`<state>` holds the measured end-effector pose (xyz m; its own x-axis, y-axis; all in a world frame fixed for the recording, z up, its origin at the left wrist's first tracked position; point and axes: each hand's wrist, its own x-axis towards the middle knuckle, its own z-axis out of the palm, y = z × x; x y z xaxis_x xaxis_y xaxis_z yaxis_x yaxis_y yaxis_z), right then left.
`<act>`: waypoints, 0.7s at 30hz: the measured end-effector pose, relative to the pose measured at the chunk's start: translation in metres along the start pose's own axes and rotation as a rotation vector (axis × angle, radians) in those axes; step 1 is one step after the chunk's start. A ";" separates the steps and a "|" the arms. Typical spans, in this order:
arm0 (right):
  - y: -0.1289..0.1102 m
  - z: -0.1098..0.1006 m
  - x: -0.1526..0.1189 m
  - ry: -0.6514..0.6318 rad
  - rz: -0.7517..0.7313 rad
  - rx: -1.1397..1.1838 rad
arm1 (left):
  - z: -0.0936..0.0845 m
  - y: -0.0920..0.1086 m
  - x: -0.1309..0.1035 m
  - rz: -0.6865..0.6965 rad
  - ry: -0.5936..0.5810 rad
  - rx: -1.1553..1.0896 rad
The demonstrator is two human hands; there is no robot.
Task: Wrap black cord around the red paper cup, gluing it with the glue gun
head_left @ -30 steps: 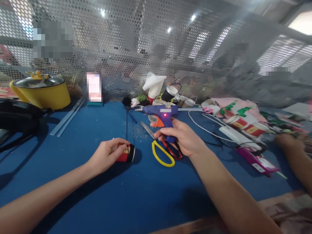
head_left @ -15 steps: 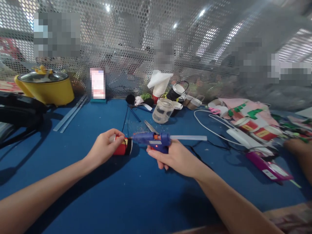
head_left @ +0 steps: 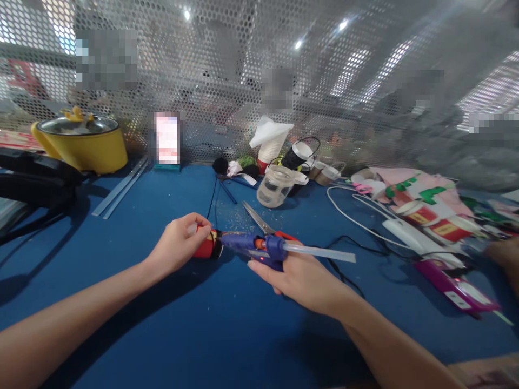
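Observation:
My left hand (head_left: 181, 241) is closed round a red paper cup (head_left: 206, 248) lying on its side, with black yarn wound about its right end. A strand of black yarn (head_left: 212, 194) runs from the cup back toward a black ball of yarn (head_left: 220, 166). In my right hand (head_left: 302, 275) is a blue hot glue gun (head_left: 253, 246), its small red light on and a clear glue stick (head_left: 324, 252) sticking out of its back. The gun's nozzle meets the yarn-wrapped end of the cup. Scissors (head_left: 259, 217) with red handles lie open just behind the gun.
A clear plastic jar (head_left: 275, 187) and a black-wrapped cup (head_left: 297, 155) stand near the mesh wall. At left are a yellow electric pot (head_left: 83, 143) and a phone (head_left: 167, 138) on a stand. Cords and a purple power strip (head_left: 446, 283) lie at right, near another person's hand (head_left: 503, 254).
The glue gun has turned so its rear tilts lower, and its nozzle now sits against the cup's yarn-wrapped end. The scissors' red handles have come into sight. The whole view has shifted slightly.

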<state>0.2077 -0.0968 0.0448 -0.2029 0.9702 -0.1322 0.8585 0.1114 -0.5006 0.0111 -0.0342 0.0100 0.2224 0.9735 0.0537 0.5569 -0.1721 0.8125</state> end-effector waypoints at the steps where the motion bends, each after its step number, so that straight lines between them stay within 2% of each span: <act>1: 0.000 0.000 0.000 0.004 -0.014 -0.016 | 0.000 0.001 0.000 -0.002 0.000 0.005; 4: 0.001 -0.001 -0.001 0.016 -0.049 -0.042 | 0.000 0.002 0.001 0.001 -0.002 0.016; 14: -0.001 -0.001 -0.004 -0.025 -0.034 -0.050 | 0.001 0.004 0.002 0.002 0.016 0.057; 21: -0.001 -0.002 -0.003 0.028 -0.031 -0.075 | 0.001 0.004 0.001 0.023 0.017 0.054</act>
<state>0.2080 -0.0993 0.0473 -0.2175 0.9716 -0.0935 0.8852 0.1560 -0.4382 0.0144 -0.0338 0.0128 0.2221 0.9715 0.0827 0.5941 -0.2021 0.7786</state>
